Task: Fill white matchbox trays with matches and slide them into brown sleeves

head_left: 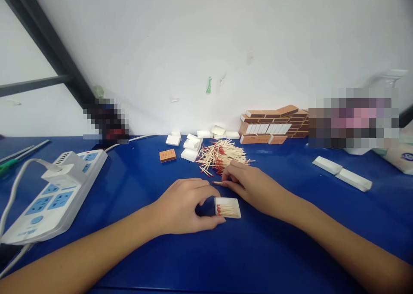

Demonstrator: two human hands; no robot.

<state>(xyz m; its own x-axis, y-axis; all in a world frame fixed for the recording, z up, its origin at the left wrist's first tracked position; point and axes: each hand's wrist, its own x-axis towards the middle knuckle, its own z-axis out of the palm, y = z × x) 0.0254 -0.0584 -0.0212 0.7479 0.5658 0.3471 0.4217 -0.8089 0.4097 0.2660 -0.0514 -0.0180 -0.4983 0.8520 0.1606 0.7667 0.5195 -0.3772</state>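
Blue bench (135, 186), white wall behind: I watch a small tray of matches (227, 208) lying mid-bench, steadied by my left hand (185, 208), fingers curled narrow against its left edge. My right hand (248, 184) pinches a match (217, 183) just beyond, beside the loose pile (221, 156). Stacked matchboxes (274, 126) line the far edge; a power strip (54, 195) sits left.

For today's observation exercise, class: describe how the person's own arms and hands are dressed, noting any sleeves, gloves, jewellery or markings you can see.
Both arms are bare from the bottom edge of the picture to the fingertips: no sleeve shows on either forearm. The left hand and the right hand wear no gloves. No ring, watch, bracelet or band is visible on the fingers or wrists, and no markings show on them. The nails look short and unpainted.
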